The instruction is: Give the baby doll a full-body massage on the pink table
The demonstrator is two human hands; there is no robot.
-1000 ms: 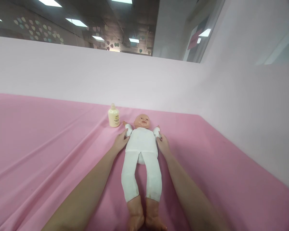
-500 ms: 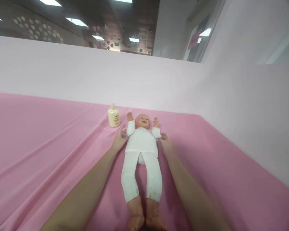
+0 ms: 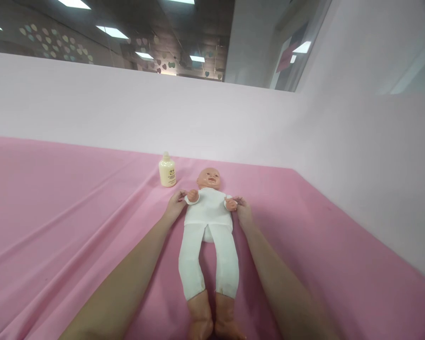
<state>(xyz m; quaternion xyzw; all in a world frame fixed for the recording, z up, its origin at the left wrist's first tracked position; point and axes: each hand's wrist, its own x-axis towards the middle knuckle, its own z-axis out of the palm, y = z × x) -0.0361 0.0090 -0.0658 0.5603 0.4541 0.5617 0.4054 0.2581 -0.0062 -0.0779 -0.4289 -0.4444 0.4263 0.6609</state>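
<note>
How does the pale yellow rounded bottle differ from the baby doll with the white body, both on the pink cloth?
Pose: the pale yellow, glossy bottle stands upright, while the white-bodied baby doll lies on its back.
Size: the doll is much longer than the bottle.
Contact: the left hand and right hand are at the doll's arms, while neither touches the bottle.
Shared: both rest on the pink cloth.

Pink cloth (image 3: 329, 236) offers wide passage R of doll (image 3: 208, 208); bottle (image 3: 167, 173) stands in way L of doll's head, wall (image 3: 198, 120) bars route beyond; L hand (image 3: 174, 206) & R hand (image 3: 244, 212) flank doll.
</note>
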